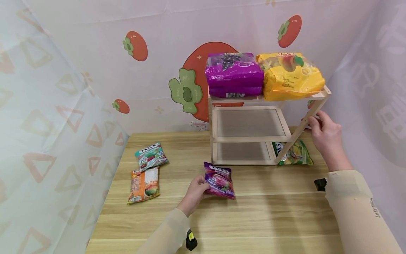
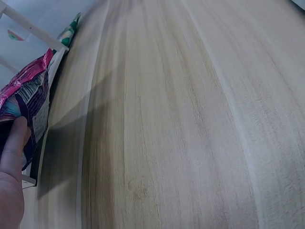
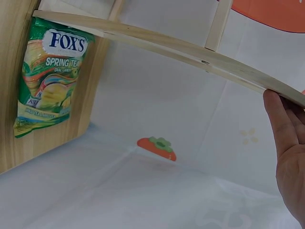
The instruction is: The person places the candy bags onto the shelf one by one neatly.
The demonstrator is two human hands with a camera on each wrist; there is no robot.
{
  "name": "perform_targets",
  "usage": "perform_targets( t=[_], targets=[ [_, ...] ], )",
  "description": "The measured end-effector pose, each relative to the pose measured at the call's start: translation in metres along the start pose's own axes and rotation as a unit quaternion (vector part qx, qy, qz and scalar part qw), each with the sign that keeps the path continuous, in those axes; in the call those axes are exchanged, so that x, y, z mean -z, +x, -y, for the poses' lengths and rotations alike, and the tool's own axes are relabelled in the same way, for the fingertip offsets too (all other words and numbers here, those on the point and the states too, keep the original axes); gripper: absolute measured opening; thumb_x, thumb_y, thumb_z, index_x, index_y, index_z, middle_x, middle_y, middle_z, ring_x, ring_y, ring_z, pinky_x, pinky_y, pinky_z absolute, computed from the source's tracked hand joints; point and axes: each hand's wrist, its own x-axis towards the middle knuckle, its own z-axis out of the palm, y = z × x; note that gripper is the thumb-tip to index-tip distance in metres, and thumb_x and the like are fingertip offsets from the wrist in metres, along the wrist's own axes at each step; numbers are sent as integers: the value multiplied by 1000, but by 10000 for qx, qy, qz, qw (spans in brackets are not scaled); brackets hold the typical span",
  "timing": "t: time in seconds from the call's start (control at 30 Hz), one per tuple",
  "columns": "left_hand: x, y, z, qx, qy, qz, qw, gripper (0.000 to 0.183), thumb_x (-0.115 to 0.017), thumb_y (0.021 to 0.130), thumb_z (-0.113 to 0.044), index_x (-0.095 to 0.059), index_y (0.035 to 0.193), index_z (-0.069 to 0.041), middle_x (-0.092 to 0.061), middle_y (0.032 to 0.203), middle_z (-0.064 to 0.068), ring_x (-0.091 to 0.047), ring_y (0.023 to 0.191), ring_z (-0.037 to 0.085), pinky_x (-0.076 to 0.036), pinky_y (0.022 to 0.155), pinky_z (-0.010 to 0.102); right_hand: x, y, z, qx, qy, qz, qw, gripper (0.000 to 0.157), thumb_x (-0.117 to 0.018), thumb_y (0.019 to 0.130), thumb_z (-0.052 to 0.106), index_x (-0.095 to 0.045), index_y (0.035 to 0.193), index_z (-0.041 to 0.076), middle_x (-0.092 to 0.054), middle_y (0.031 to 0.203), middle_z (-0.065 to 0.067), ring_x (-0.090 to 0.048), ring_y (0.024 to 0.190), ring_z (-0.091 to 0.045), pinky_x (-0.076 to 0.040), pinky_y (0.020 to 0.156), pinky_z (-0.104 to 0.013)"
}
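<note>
My left hand [image 1: 194, 193] pinches the left edge of a small purple FOX'S berries candy bag [image 1: 220, 180], held upright just in front of a wooden shelf rack [image 1: 252, 139]. In the left wrist view, the candy bag [image 2: 35, 88] casts a shadow on the wood. At the rack's right side, my right hand [image 1: 327, 135] holds the slanted post [image 1: 299, 130], with fingers curled behind it. The right wrist view also shows the hand [image 3: 290, 143] at this post. A green FOX'S spring tea candy bag [image 3: 55, 78] lies at the rack's lower right, partly behind the post.
On the rack's top stand a large purple pack [image 1: 234, 76] and a large yellow pack [image 1: 290, 79]. A teal candy bag [image 1: 151, 157] and an orange candy bag [image 1: 137, 187] lie on the left of the wooden table [image 1: 253, 218]. Printed cloth [image 1: 95, 42] surrounds the table.
</note>
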Motion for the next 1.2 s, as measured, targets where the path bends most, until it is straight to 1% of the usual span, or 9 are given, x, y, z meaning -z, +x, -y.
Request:
perform_targets(
  t=[0.1, 0.2, 0.23, 0.3, 0.5, 0.6, 0.73, 0.93, 1.2],
  targets=[
    [-2, -1, -2, -33, -26, 92, 9999, 16, -54, 89, 1, -42, 86, -8, -69, 108, 18, -72, 94, 24, -63, 80, 38, 0, 0, 1, -30, -63, -4, 10000, 43, -46, 109, 30, -55, 142, 4, -64, 128, -30, -55, 90, 17, -45, 72, 1],
    [-4, -2, -3, -93, -108, 186, 9997, 16, -54, 88, 2, -42, 86, -9, -71, 104, 16, -72, 93, 23, -63, 81, 39, 0, 0, 1, -46, -55, -5, 10000, 43, -47, 109, 30, -55, 142, 4, -64, 128, -30, -53, 89, 19, -45, 71, 1],
    [-5, -3, -3, -115, -140, 211, 9996, 17, -54, 88, 3, -42, 86, -9, -71, 103, 15, -72, 92, 23, -63, 81, 39, 0, 0, 1, -56, -26, 1, 10000, 43, -47, 109, 30, -55, 142, 4, -64, 128, -31, -48, 86, 23, -45, 71, 1],
    [-6, -3, -4, -145, -209, 245, 9994, 18, -53, 87, 4, -42, 85, -10, -71, 100, 13, -72, 91, 22, -63, 81, 38, 0, 1, 0, -50, 23, 2, 10000, 43, -47, 109, 30, -54, 142, 3, -64, 128, -31, -47, 85, 25, -45, 71, 1],
    [-13, -8, -11, -283, -460, 462, 9975, 23, -54, 85, 8, -41, 83, -11, -70, 90, 6, -71, 84, 17, -62, 77, 33, 0, 0, 1, -71, 95, 31, 9999, 42, -46, 109, 28, -53, 143, 3, -64, 128, -31, -49, 86, 23, -46, 72, 0],
    [-18, -11, -16, -375, -593, 628, 9956, 22, -54, 86, 8, -42, 83, -11, -69, 86, 2, -69, 80, 14, -60, 73, 28, 0, 0, 0, -76, 77, 38, 9999, 42, -47, 109, 28, -53, 143, 3, -64, 127, -31, -51, 87, 22, -47, 72, -1],
    [-24, -15, -22, -647, -724, 901, 9912, 19, -53, 88, 7, -44, 85, -9, -71, 86, 3, -70, 80, 14, -60, 73, 28, 0, 0, 0, -32, 100, 20, 9999, 43, -47, 109, 29, -54, 142, 2, -64, 126, -31, -50, 85, 24, -47, 72, -1],
    [-32, -21, -34, -1047, -755, 1315, 9829, 15, -52, 90, 4, -47, 91, -10, -74, 95, 3, -72, 87, 14, -61, 79, 30, -1, 0, -1, -7, 217, 20, 9998, 43, -47, 109, 29, -53, 142, 3, -64, 124, -31, -49, 85, 26, -46, 73, 0],
    [-42, -31, -53, -1368, -898, 1568, 9740, 14, -53, 92, 2, -48, 96, -10, -72, 102, 4, -71, 90, 15, -61, 80, 31, -1, 0, -1, 7, 163, -2, 9999, 43, -47, 109, 29, -54, 143, 3, -64, 126, -31, -48, 85, 25, -46, 72, 0]
  ],
)
